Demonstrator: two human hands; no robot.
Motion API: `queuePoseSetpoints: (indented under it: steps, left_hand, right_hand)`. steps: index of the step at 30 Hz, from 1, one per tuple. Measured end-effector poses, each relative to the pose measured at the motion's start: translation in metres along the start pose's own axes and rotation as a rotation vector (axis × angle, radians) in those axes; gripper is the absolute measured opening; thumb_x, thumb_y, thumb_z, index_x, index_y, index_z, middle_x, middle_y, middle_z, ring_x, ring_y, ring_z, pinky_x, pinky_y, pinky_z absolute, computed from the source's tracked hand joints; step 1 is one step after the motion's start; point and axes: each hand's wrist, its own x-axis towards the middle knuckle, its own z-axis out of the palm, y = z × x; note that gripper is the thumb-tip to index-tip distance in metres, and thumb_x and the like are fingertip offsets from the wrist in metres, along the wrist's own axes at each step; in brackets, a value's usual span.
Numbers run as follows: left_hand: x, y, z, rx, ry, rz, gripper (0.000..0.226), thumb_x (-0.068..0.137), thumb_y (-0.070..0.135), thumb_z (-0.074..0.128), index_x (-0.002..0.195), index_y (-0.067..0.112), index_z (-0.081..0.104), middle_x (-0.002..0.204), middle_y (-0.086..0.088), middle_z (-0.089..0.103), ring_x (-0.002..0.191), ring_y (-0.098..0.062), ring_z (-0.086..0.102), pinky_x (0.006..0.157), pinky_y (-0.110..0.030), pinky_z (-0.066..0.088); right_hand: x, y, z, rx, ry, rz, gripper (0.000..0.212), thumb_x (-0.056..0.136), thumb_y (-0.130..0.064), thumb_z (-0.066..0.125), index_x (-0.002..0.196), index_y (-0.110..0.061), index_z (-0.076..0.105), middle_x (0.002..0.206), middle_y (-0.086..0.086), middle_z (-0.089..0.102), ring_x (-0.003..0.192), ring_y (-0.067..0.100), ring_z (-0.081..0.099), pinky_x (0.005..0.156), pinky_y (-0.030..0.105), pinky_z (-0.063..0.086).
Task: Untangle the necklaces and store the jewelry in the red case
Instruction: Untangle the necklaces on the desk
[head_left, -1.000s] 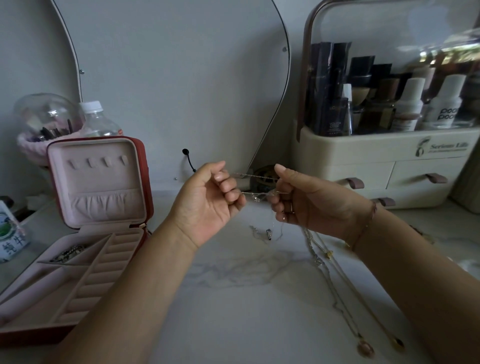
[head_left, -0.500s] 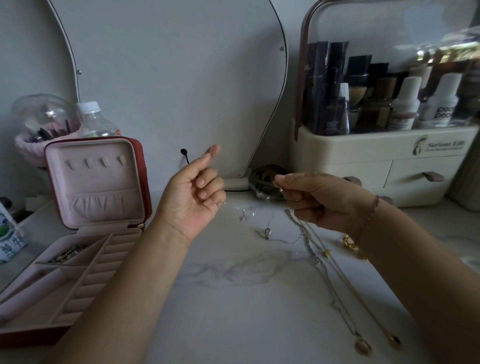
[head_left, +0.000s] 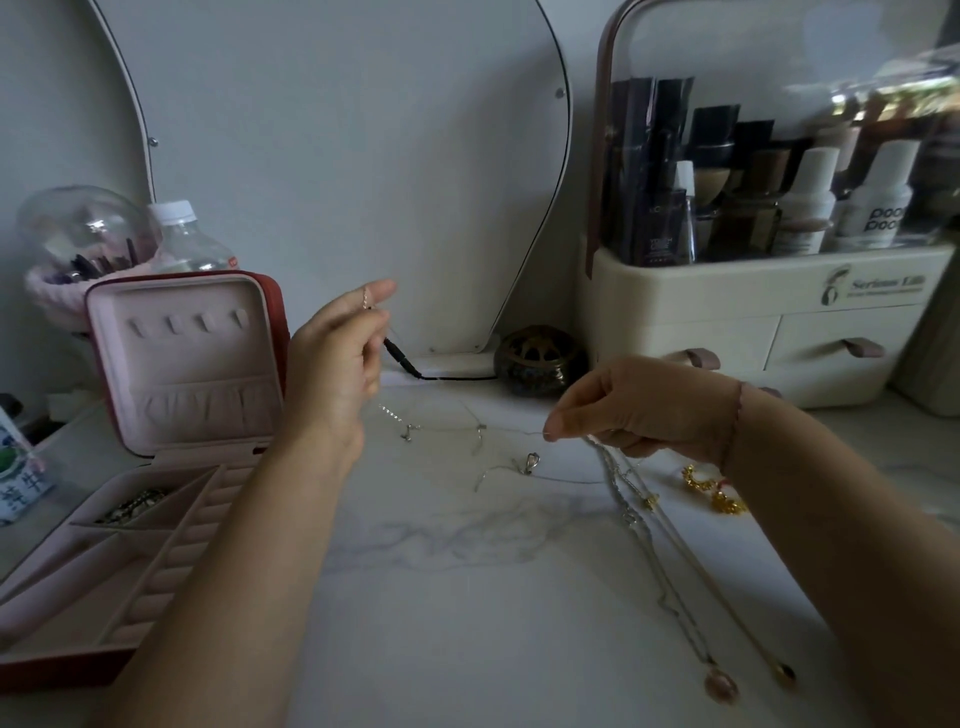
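Head view: left hand (head_left: 332, 364) pinches gold chain (head_left: 366, 300); right hand (head_left: 634, 405) pinches silver chain (head_left: 535, 432)

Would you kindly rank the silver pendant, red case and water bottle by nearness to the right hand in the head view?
1. silver pendant, just left of the right hand.
2. red case, open, far left.
3. water bottle, behind the case.

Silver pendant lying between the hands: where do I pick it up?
Pinch the silver pendant itself, from straight above. It is the only solid lump; its thin chain lies flat on the marble top and offers little to grip.
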Motion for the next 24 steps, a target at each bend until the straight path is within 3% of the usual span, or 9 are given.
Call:
queuePoseSetpoints:
  steps: [3,6,9,15,19,22,24]
  left_hand:
    - [0.001,-0.004,0.000,0.109,0.120,0.074,0.029,0.087,0.004,0.054,0.102,0.021,0.072,0.055,0.009,0.042,0.041,-0.003,0.028,0.040,-0.014,0.022]
    - [0.003,-0.005,-0.002,0.136,0.238,0.100,0.025,0.085,0.005,0.055,0.092,0.022,0.073,0.045,0.019,0.048,0.047,0.003,0.037,0.051,-0.015,0.029]
    - [0.003,-0.005,-0.003,0.145,0.258,0.108,0.025,0.084,0.005,0.054,0.088,0.023,0.072,0.043,0.020,0.047,0.046,0.003,0.037,0.051,-0.015,0.029]
    - [-0.009,0.002,0.007,0.108,-0.046,0.098,0.026,0.090,0.004,0.052,0.092,0.019,0.072,0.063,-0.001,0.032,0.043,-0.007,0.021,0.039,-0.017,0.017]
    - [-0.019,0.007,0.013,0.067,-0.221,0.145,0.023,0.092,0.005,0.053,0.097,0.019,0.072,0.061,0.003,0.037,0.042,-0.005,0.023,0.040,-0.016,0.018]
    - [-0.024,0.014,0.014,0.005,-0.308,0.207,0.023,0.085,0.015,0.056,0.100,0.023,0.072,0.061,0.007,0.043,0.043,-0.006,0.025,0.041,-0.015,0.020]
    - [-0.027,0.018,0.014,-0.042,-0.358,0.244,0.025,0.081,0.020,0.060,0.102,0.024,0.072,0.064,0.006,0.045,0.043,-0.007,0.026,0.041,-0.015,0.021]
  right_hand:
    - [-0.002,-0.001,-0.003,-0.029,-0.056,0.020,0.013,0.085,-0.016,0.064,0.075,-0.007,0.065,0.046,-0.004,0.033,0.039,0.007,0.021,0.038,0.017,0.020]
    - [-0.003,0.000,-0.006,-0.058,-0.105,-0.006,0.030,0.089,-0.015,0.060,0.059,-0.013,0.057,0.047,-0.005,0.036,0.040,0.007,0.025,0.040,0.017,0.024]
    - [-0.004,0.000,-0.006,-0.095,-0.122,-0.033,0.028,0.091,-0.016,0.057,0.064,-0.012,0.057,0.054,-0.001,0.044,0.047,0.008,0.035,0.048,0.018,0.034]
    - [0.004,0.004,0.011,-0.196,-0.113,-0.106,0.014,0.093,-0.023,0.055,0.086,-0.015,0.064,0.082,-0.001,0.063,0.075,0.006,0.056,0.072,0.019,0.045]
    - [0.011,0.008,0.019,-0.227,-0.097,-0.123,0.009,0.092,-0.021,0.058,0.088,-0.016,0.065,0.089,0.000,0.066,0.078,0.005,0.056,0.073,0.014,0.045]
    - [0.016,0.010,0.023,-0.252,-0.033,-0.150,0.003,0.087,-0.020,0.066,0.089,-0.020,0.067,0.096,0.000,0.070,0.090,0.011,0.063,0.089,0.023,0.047]
    - [0.018,0.009,0.027,-0.305,0.024,-0.185,0.012,0.085,-0.022,0.068,0.097,-0.022,0.067,0.101,-0.004,0.067,0.097,0.011,0.062,0.092,0.024,0.048]
